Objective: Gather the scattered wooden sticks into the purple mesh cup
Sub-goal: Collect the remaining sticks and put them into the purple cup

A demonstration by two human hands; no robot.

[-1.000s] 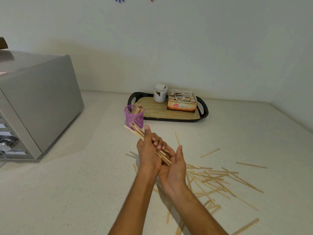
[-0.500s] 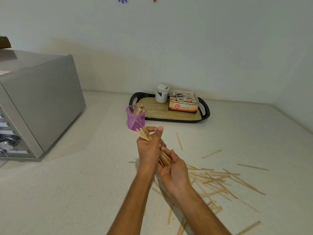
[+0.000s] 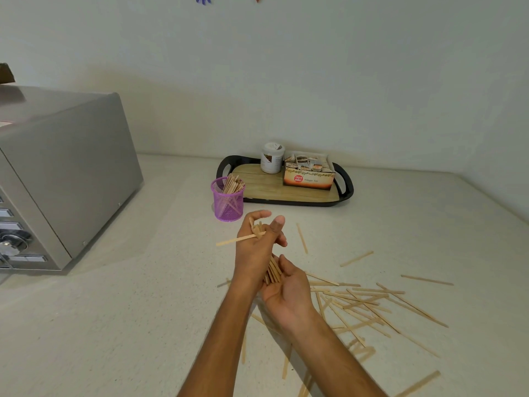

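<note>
My left hand (image 3: 256,247) grips a bundle of wooden sticks (image 3: 272,272), held nearly upright just in front of the purple mesh cup (image 3: 228,206). One stick (image 3: 233,240) juts out sideways to the left from the fist. My right hand (image 3: 289,290) is cupped palm up under the bundle's lower ends, touching them. The cup stands upright on the counter with several sticks inside it. Many loose sticks (image 3: 363,303) lie scattered on the counter to the right of my hands, and a few lie under my forearms.
A black-rimmed wooden tray (image 3: 274,189) behind the cup carries a white jar (image 3: 272,158) and a tea box (image 3: 309,174). A grey oven (image 3: 57,179) stands at the left. Walls close off the back and right of the counter (image 3: 128,310).
The bundle has turned from lying slanted across both hands to nearly upright in my left fist. My right hand has dropped below it, and one stick now sticks out to the left.
</note>
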